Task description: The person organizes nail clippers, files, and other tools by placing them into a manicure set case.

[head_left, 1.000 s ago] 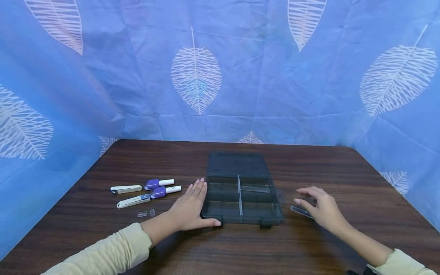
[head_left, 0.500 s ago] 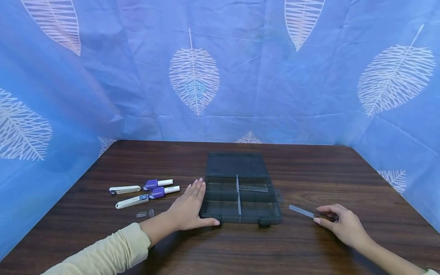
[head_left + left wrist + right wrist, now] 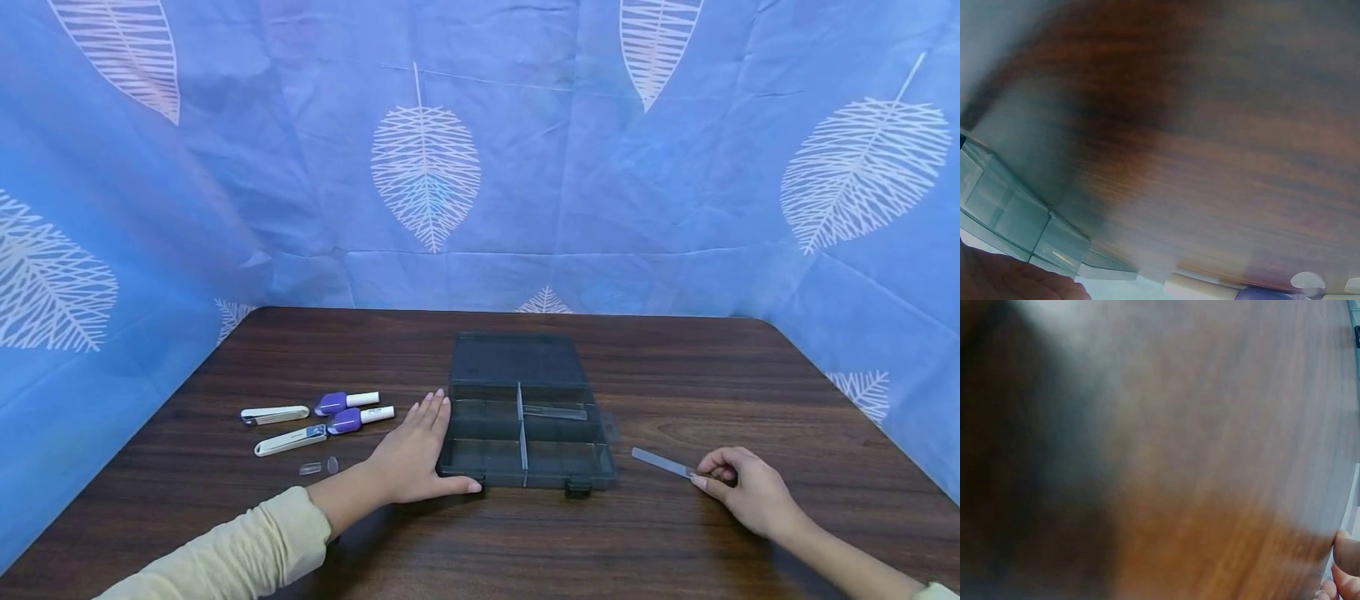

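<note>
A dark translucent organizer box (image 3: pixel 486 454) with compartments lies on the table, its lid (image 3: pixel 517 358) laid back behind it. My left hand (image 3: pixel 416 454) rests against its left side with straight fingers, the thumb reaching along the front edge. To the right of the box, my right hand (image 3: pixel 750 492) pinches the near end of a flat translucent plastic strip (image 3: pixel 662 462) between thumb and fingers. The strip points toward the box, low over the table. A similar strip (image 3: pixel 555 412) shows inside the box's back right compartment. In the right wrist view the thumb (image 3: pixel 1347 553) appears at the edge.
Left of the box lie two nail clippers (image 3: pixel 291 439) with pale handles and two purple nail polish bottles (image 3: pixel 347 420) with white caps. Two small clear pieces (image 3: pixel 311 468) lie nearer, beside the left forearm. Blue leaf-print cloth (image 3: pixel 510 183) hangs around the dark wooden table (image 3: pixel 570 550).
My right hand has moved right and toward me along the strip, from hovering over it to pinching its near end. The left hand and the box have stayed put.
</note>
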Demonstrator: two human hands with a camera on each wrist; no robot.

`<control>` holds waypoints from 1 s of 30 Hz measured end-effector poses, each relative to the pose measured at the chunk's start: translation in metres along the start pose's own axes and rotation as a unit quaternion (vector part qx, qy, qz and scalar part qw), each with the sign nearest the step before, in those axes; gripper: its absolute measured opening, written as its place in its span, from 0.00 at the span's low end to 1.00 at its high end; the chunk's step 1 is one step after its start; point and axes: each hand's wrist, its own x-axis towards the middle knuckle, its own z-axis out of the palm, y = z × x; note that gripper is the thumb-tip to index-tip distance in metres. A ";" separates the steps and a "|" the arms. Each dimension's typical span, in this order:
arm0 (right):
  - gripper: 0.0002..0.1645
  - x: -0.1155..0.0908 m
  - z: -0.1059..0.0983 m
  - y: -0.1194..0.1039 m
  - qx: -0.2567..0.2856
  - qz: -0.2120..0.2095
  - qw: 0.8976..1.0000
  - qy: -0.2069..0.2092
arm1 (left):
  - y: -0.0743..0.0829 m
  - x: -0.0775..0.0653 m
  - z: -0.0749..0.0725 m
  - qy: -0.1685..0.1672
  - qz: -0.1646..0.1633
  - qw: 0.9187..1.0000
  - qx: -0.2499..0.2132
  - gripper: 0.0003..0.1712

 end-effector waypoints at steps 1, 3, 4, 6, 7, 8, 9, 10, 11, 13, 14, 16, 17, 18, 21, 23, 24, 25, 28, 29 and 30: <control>0.07 0.000 0.000 0.000 0.000 0.000 1.000 -0.003 | 0.000 0.000 0.000 -0.001 0.000 1.000 -0.001 0.64; 0.07 0.001 0.000 -0.001 0.002 0.002 1.000 -0.006 | 0.000 0.000 0.000 -0.002 0.000 1.000 -0.003 0.64; 0.07 0.002 -0.001 -0.001 0.003 0.003 1.000 -0.009 | 0.000 0.000 0.000 -0.002 -0.001 1.000 -0.005 0.64; 0.08 0.002 -0.002 -0.002 0.007 0.008 1.000 -0.017 | 0.000 0.000 0.000 -0.002 -0.001 1.000 -0.006 0.64; 0.08 0.003 -0.003 -0.002 0.009 0.012 1.000 -0.021 | 0.000 0.000 0.000 -0.002 0.000 1.000 -0.006 0.64; 0.08 0.003 -0.004 -0.002 0.011 0.016 1.000 -0.025 | 0.000 0.000 0.000 -0.001 0.000 1.000 -0.007 0.64; 0.08 0.003 -0.005 -0.002 0.013 0.019 0.999 -0.030 | 0.000 0.000 0.000 -0.001 0.001 1.000 -0.007 0.64; 0.08 0.004 -0.006 -0.002 0.014 0.022 0.999 -0.034 | 0.000 0.000 0.000 0.000 0.002 1.000 -0.007 0.64; 0.08 0.005 -0.007 -0.002 0.016 0.024 0.999 -0.039 | 0.000 0.000 -0.001 0.000 0.002 1.000 -0.008 0.64; 0.08 0.006 -0.008 -0.002 0.019 0.023 0.999 -0.045 | 0.000 0.000 -0.001 -0.001 0.002 1.000 -0.009 0.64; 0.08 0.007 -0.009 -0.003 0.019 0.022 0.998 -0.047 | 0.000 0.000 -0.001 -0.002 0.001 1.000 -0.010 0.64; 0.09 0.008 -0.010 -0.004 0.020 0.021 0.998 -0.051 | 0.000 -0.001 -0.002 -0.004 -0.001 1.000 -0.011 0.64; 0.08 0.008 -0.010 -0.005 0.021 0.020 0.998 -0.051 | 0.000 -0.001 -0.002 -0.005 -0.002 1.000 -0.012 0.64; 0.08 0.008 -0.010 -0.006 0.020 0.019 0.998 -0.050 | 0.000 -0.001 -0.002 -0.005 -0.003 1.000 -0.012 0.64; 0.08 0.008 -0.010 -0.009 0.022 0.017 0.999 -0.047 | 0.001 -0.001 -0.001 -0.005 -0.003 1.000 -0.012 0.64; 0.07 0.008 -0.011 -0.011 0.022 0.015 0.999 -0.041 | 0.001 -0.001 -0.001 -0.004 -0.002 1.000 -0.010 0.64; 0.07 0.008 -0.011 -0.012 0.025 0.014 0.999 -0.039 | 0.001 -0.001 -0.001 -0.004 -0.002 1.000 -0.010 0.64; 0.07 0.009 -0.012 -0.013 0.028 0.012 0.999 -0.037 | 0.001 -0.001 -0.001 -0.003 -0.002 1.000 -0.010 0.64; 0.07 0.012 -0.014 -0.018 0.034 0.007 0.999 -0.022 | 0.001 0.000 -0.001 -0.003 -0.003 1.000 -0.008 0.64; 0.07 0.012 -0.015 -0.019 0.037 0.003 0.999 -0.017 | 0.001 0.000 -0.001 -0.003 -0.003 1.000 -0.009 0.64; 0.07 0.013 -0.015 -0.021 0.040 0.001 0.999 -0.011 | 0.001 0.000 -0.001 -0.003 -0.003 1.000 -0.009 0.64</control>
